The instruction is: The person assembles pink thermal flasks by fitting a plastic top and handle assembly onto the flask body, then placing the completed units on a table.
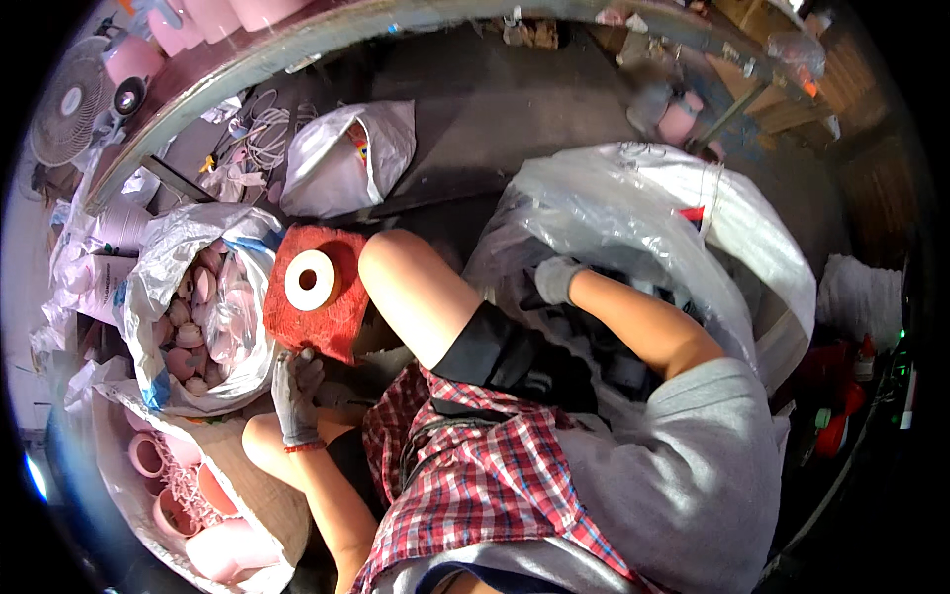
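Note:
My left hand [297, 391], in a grey work glove, is at the near edge of a red, rough-topped block or pad [327, 335]. Its fingers are loosely bent and a little apart, with no object visible in them. On the red surface lies a cream-coloured ring [324, 291], like a roll of tape, its round hole facing up. My right hand [557, 280], also gloved, reaches into a large white plastic bag [757, 238] with a clear liner. Dark pieces [625, 371] fill the bag beneath my right forearm. The right fingertips are hidden among them.
A white sack [148, 267] of pink parts stands left, and another sack [262, 505] with pink cups stands nearer. A smaller white bag [332, 163] lies ahead. Beyond, a curved-looking table edge [416, 25] crosses over; a fan [71, 99] stands far left.

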The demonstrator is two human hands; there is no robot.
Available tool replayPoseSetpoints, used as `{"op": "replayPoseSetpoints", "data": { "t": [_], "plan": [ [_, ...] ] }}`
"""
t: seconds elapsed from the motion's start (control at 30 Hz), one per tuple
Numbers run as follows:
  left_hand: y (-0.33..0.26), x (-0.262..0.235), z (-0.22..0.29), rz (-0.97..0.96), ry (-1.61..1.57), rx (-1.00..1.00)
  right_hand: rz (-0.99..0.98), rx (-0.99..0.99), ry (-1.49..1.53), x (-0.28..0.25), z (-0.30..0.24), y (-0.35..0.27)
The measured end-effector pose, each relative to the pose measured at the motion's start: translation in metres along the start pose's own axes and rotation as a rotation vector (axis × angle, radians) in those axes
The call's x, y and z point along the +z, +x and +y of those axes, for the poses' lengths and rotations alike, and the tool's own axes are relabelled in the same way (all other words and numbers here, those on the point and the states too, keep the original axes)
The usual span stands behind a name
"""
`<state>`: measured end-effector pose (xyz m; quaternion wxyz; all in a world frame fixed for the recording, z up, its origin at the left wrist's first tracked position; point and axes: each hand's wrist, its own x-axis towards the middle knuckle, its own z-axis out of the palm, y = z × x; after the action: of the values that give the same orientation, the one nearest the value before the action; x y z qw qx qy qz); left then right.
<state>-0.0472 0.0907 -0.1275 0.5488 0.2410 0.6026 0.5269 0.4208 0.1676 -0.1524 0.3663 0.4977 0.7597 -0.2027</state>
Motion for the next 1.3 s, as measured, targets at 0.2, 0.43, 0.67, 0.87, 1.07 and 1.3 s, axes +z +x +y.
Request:
{"op": "replayPoseSetpoints", "data": {
  "t": [0.2,0.43,0.67,0.87,1.07,1.3],
  "plan": [
    [0.005,-0.011,-0.006,-0.066,-0.009,0.127,0.782,0.047,0.012,-0.002,0.075,-0.104],
    [0.020,-0.019,-0.010,-0.087,0.020,0.479,0.897,0.520,0.768,0.028,0.253,-0.121],
    [-0.018,0.018,0.047,-0.193,-0.082,0.374,0.666,0.830,0.112,0.049,0.225,-0.088],
    [-0.026,0.081,0.098,-0.519,-0.151,0.493,0.946,0.612,0.057,0.051,0.085,-0.150],
    [-0.051,0.179,0.118,-0.864,-0.069,0.529,0.804,0.894,-0.021,0.097,0.051,-0.217],
    [-0.070,0.247,0.087,-1.227,0.425,0.542,0.715,1.156,-0.036,0.115,0.174,-0.255]
  ]
}}
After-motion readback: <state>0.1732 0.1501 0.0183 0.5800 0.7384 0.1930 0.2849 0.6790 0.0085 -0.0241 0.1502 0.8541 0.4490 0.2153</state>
